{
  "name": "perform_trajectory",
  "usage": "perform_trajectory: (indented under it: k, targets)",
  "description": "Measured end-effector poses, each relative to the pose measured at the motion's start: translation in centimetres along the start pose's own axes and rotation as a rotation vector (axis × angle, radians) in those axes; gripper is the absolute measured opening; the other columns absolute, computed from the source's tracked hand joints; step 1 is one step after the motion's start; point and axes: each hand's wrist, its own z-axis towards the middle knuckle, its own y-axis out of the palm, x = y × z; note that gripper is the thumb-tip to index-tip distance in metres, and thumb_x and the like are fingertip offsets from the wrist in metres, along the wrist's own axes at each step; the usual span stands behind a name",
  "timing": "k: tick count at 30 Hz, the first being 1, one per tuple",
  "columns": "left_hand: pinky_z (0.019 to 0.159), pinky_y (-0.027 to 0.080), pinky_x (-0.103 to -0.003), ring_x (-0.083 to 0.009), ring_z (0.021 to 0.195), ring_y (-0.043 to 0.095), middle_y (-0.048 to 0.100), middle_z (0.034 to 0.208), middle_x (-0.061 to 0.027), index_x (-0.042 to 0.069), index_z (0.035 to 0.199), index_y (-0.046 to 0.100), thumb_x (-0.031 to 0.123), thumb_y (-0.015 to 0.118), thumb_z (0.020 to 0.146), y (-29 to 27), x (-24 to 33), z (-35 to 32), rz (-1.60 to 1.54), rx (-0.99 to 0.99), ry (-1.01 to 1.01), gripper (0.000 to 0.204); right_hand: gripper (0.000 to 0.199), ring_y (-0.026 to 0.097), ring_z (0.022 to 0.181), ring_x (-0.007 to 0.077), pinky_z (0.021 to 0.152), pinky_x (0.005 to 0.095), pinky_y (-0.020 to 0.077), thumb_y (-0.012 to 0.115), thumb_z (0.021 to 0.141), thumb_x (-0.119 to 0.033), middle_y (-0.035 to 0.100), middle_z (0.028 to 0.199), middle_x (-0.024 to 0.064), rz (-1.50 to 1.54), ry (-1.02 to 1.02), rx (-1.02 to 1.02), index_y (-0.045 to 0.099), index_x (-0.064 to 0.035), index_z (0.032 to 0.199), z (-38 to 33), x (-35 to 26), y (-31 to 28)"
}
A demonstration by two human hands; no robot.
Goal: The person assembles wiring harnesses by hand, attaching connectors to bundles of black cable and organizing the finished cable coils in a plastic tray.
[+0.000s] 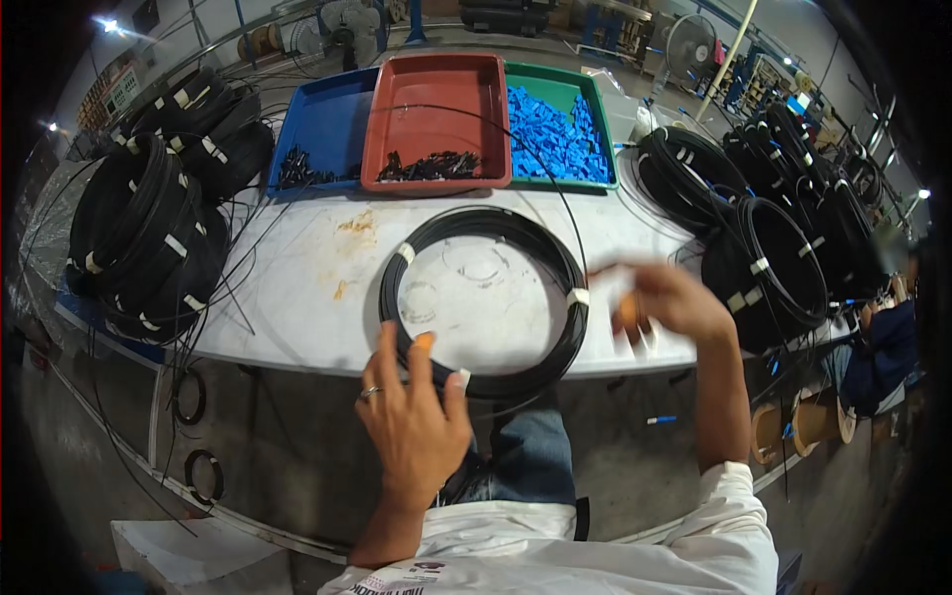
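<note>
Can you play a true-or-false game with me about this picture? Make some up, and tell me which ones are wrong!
1. The red tray is between the blue tray and the green tray. True.

2. The blue pieces are in the red tray. False: the blue pieces are in the green tray.

3. The left hand is at the near side of the middle coil. True.

4. The right hand is inside the middle coil's loop. False: the right hand is to the right of the coil, and looks blurry.

5. More coils are piled on both sides. True.

6. A finger ring is on the right hand. False: the finger ring is on the left hand.
</note>
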Motion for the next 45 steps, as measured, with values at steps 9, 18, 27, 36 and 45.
perform_trajectory:
  k: [9, 18, 27, 36, 45]
  targets:
    - [0.111, 0.02, -0.078, -0.0562, 0.149, 0.018, 0.028, 0.158, -0.0344, 0.009, 0.154, 0.026, 0.029, 0.075, 0.086, 5.0, -3.1, 3.3, -0.216, -0.117, -0.342, 0.086, 0.063, 0.062, 0.063, 0.0164, 0.051, 0.0321, 0.0472, 0.086, 0.085, -0.026, 0.069, 0.092, 0.0115, 0.445, 0.143, 0.698, 0.045, -0.0065, 0.129, 23.0, 12.4, -5.3]
    - [0.111, 0.009, -0.082, -0.0484, 0.152, 0.022, 0.037, 0.156, -0.0254, 0.007, 0.152, 0.03, 0.01, 0.065, 0.077, 2.1, -6.6, 3.3, -0.221, -0.221, -0.337, 0.083, 0.026, 0.036, 0.041, 0.0061, 0.036, 0.0234, 0.0225, 0.068, 0.1, -0.021, 0.056, 0.07, 0.0025, 0.74, 0.063, 0.66, 0.048, -0.0141, 0.114, 13.7, 10.6, -2.7]
    - [0.107, 0.008, -0.086, -0.0468, 0.154, 0.018, 0.044, 0.156, -0.0149, 0.006, 0.15, 0.033, 0.01, 0.063, 0.069, 0.2, -8.6, 4.2, -0.201, -0.418, -0.205, 0.086, 0.039, 0.045, 0.058, 0.0067, 0.047, 0.0221, 0.0351, 0.062, 0.095, -0.004, 0.063, 0.092, 0.0047, 0.568, -0.016, 0.856, 0.048, -0.0117, 0.13, 13.9, 8.0, -11.8]
    - [0.109, 0.015, -0.082, -0.0447, 0.149, 0.031, 0.048, 0.151, -0.0198, 0.009, 0.149, 0.038, 0.001, 0.058, 0.071, 1.8, -7.9, 7.5, -0.214, -0.452, 0.021, 0.081, 0.016, 0.05, 0.066, 0.0073, 0.059, 0.0249, 0.0383, 0.063, 0.102, -0.018, 0.062, 0.082, 0.0007, -0.141, 0.011, 0.856, 0.064, -0.0057, 0.112, 20.7, 7.8, -15.0]
    - [0.103, 0.041, -0.064, -0.0436, 0.126, 0.056, 0.052, 0.138, -0.0271, 0.012, 0.149, 0.04, 0.024, 0.06, 0.093, 5.2, -7.7, 13.4, 0.122, -0.479, 0.435, 0.06, 0.023, 0.06, 0.073, 0.0182, 0.068, 0.0327, 0.0469, 0.063, 0.094, -0.007, 0.065, 0.081, 0.0111, -0.415, -0.118, 0.858, 0.066, -0.0058, 0.116, 24.7, 7.9, -10.5]
